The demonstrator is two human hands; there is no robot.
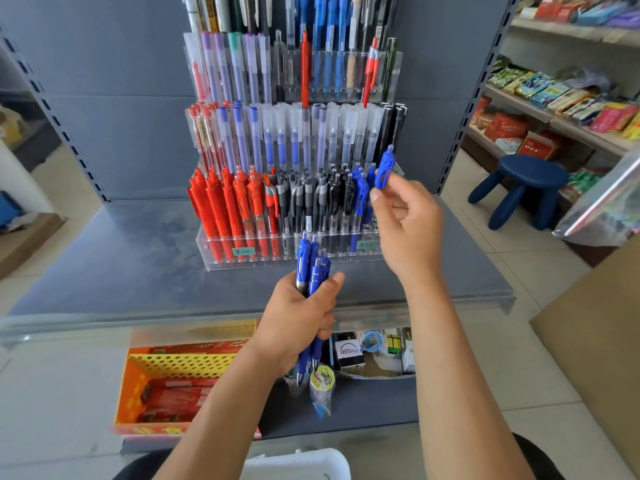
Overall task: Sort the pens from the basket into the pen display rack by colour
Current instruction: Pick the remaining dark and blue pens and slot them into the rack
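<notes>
Now the right hand (pixel 408 223) pinches one blue plastic click pen (pixel 384 168) beside the blue end of the clear acrylic rack (pixel 207 251), colour-matched; the left hand (pixel 298 317), fingers curled, clutches the spare blue-pen bundle (pixel 311 268).

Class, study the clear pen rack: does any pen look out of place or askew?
Yes. In the upper tier, a red plastic pen stands among blue pens, and a second red pen leans tilted nearby.

- A blue stool (pixel 526 173) stands on the pale tiled floor (pixel 464 209).
- Behind the stool, shelves (pixel 519 103) hold colourful packets.
- Left of the stool rises a grey back panel (pixel 121 133).
- Nearer than the stool, a cardboard box (pixel 595 358).
</notes>
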